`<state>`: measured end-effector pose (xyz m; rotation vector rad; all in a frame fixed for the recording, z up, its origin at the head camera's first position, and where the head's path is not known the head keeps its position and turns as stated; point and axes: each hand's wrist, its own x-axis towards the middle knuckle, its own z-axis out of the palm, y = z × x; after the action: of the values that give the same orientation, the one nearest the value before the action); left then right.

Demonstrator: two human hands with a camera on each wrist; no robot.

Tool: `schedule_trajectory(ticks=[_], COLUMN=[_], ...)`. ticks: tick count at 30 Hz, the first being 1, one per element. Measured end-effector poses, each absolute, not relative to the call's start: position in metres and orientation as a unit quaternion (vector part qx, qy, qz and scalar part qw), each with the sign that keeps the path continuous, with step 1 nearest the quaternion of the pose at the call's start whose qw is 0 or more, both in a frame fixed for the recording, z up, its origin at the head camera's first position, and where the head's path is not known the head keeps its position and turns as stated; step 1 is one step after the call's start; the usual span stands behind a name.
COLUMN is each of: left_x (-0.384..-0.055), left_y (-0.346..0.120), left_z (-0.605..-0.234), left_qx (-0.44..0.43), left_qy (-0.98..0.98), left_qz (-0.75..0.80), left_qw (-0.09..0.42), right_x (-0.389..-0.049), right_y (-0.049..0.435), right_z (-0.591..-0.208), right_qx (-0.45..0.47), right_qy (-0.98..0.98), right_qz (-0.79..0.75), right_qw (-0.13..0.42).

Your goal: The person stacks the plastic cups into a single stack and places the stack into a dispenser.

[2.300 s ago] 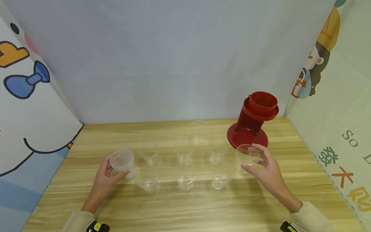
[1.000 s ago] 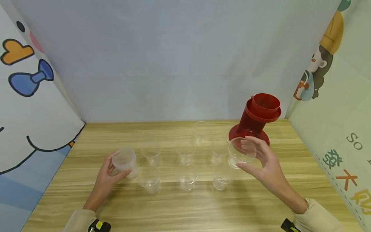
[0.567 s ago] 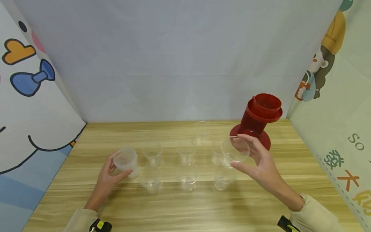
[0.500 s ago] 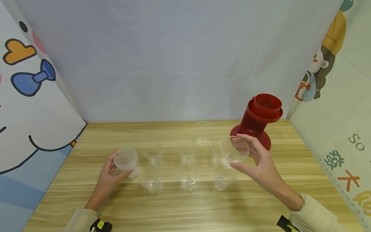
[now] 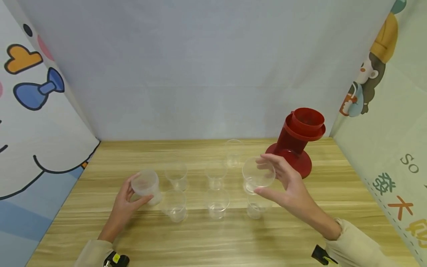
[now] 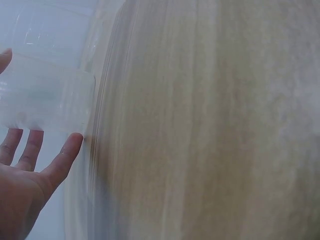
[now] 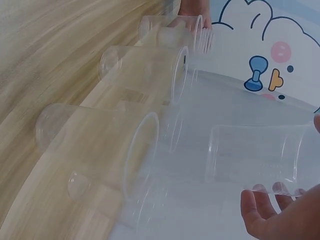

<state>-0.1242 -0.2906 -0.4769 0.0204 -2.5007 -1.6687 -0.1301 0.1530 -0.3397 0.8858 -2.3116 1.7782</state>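
My left hand [image 5: 125, 202] grips a stack of nested clear plastic cups [image 5: 145, 183] at the left of the table, thumb in front and fingers behind. In the left wrist view the stack [image 6: 45, 95] is between thumb and fingers. My right hand [image 5: 285, 181] holds a single clear plastic cup [image 5: 258, 174] upright by its upper part. In the right wrist view this cup [image 7: 255, 155] is raised above the standing cups. Between the hands stand two rows of clear cups, including a front-left cup [image 5: 175, 205], a front-middle cup [image 5: 217, 204] and a front-right cup [image 5: 256, 207].
One clear cup [image 5: 234, 152] stands behind the rows. At the back right is a red cylindrical stand [image 5: 293, 142] with a wide round base, just behind my right hand. The wooden table [image 5: 200, 244] ends at a pale back wall, with printed panels at both sides.
My right hand has carried its cup up and leftward, from the right end of the rows to over the right-hand cups. The left hand keeps its hold on the stack.
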Motion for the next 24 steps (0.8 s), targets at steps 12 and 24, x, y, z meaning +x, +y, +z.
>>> schedule_trajectory(ticks=[12, 24], left_x=[-0.12, -0.122], left_y=[-0.289, -0.29], left_z=[-0.473, -0.473], left_qx=[-0.002, -0.001], left_qy=[-0.82, -0.822], left_qz=[-0.569, -0.567], left_qw=[0.062, 0.053], right_x=[-0.134, -0.143], right_y=[0.126, 0.098], right_z=[-0.33, -0.33], right_qx=[0.298, 0.324], right_qy=[-0.774, -0.778], right_qz=[0.559, 0.538], right_qw=[0.015, 0.001])
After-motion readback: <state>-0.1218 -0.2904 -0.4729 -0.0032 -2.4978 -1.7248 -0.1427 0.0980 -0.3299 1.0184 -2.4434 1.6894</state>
